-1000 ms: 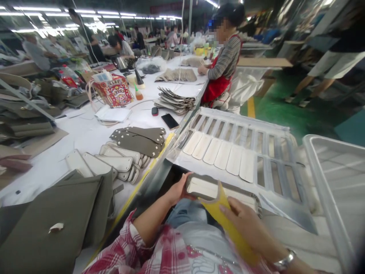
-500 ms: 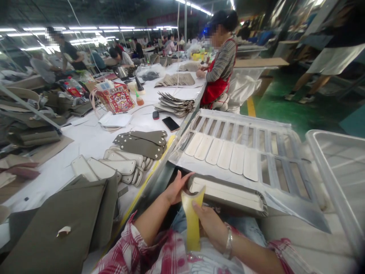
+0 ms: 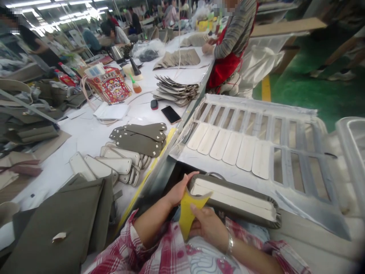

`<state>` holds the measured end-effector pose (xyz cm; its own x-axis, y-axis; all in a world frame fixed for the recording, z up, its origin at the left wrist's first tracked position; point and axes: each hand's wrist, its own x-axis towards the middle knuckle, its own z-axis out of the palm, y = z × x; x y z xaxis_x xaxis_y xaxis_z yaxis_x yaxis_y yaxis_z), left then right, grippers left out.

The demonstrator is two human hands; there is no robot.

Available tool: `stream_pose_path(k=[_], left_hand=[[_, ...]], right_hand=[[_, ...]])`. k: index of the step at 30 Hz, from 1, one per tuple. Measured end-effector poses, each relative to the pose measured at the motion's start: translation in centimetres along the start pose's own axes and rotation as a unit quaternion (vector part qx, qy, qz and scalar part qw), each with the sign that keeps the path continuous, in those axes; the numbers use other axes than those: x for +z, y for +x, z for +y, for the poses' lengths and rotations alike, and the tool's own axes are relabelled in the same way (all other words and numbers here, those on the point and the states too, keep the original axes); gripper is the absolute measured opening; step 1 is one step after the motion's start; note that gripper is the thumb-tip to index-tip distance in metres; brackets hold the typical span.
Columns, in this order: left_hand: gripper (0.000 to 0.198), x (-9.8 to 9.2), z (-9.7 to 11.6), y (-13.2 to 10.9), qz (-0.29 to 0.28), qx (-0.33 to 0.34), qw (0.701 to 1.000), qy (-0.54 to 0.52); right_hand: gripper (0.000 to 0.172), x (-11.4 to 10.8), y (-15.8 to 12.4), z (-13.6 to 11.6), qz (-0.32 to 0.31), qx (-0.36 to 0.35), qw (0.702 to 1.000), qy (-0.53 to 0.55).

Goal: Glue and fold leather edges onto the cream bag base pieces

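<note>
A long olive-grey piece with a cream inner face (image 3: 234, 199) rests over my lap, its rim gathered at the right end. My left hand (image 3: 180, 190) is wrapped round its left end, with the thumb side up. In my right hand (image 3: 207, 224) is a yellow curved-edge tool (image 3: 189, 211), gripped between thumb and fingers. The tool's concave top edge lies by the left end of the piece, near my left fingers. The underside of the piece and some fingertips are hidden.
To the right, a slatted white rack (image 3: 225, 169) holds several cream strips (image 3: 216, 142). On the left table are cream tabs (image 3: 114, 165), olive pieces (image 3: 139, 139), a phone (image 3: 170, 114) and large olive panels (image 3: 62, 224). Across the table stands a person in a red apron (image 3: 228, 68).
The yellow tool has tilted, its top leaning right and its lower end swinging left. The camera view has dipped and shifted, and both hands stay at the same end of the piece.
</note>
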<state>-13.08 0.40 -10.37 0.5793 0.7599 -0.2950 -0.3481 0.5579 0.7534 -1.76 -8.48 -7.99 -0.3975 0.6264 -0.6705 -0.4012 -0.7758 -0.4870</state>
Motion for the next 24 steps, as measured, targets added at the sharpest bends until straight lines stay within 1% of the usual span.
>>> stream_pose_path(k=[3,6,11,15,19,22,24], left_hand=[[0.054,0.5,0.2,0.3,0.039,0.008,0.997,0.065],[0.051,1.0,0.5,0.6,0.058,0.007,0.991,0.121],[0.046,1.6,0.8,0.9,0.094,0.014,0.971,0.220],[0.045,2.1,0.8,1.1,0.111,0.013,0.960,0.258],[0.044,2.4,0.6,1.3,0.122,0.020,0.952,0.281],[0.042,2.7,0.4,1.4,0.133,0.035,0.939,0.316],[0.041,2.8,0.3,1.5,0.140,0.040,0.929,0.340]], right_hand=[[0.052,-0.7,0.2,-0.2,-0.016,0.011,1.000,-0.003],[0.050,-1.4,0.3,-0.4,-0.024,0.027,0.999,-0.007],[0.047,-2.4,0.4,-0.8,-0.033,0.050,0.998,-0.014],[0.047,-2.9,0.4,-0.8,-0.030,0.063,0.997,-0.021],[0.049,-3.1,0.2,-1.1,-0.040,0.075,0.996,0.007],[0.052,-3.0,0.0,-1.6,-0.042,0.082,0.996,0.009],[0.052,-3.1,-0.2,-1.8,-0.029,0.082,0.996,0.003]])
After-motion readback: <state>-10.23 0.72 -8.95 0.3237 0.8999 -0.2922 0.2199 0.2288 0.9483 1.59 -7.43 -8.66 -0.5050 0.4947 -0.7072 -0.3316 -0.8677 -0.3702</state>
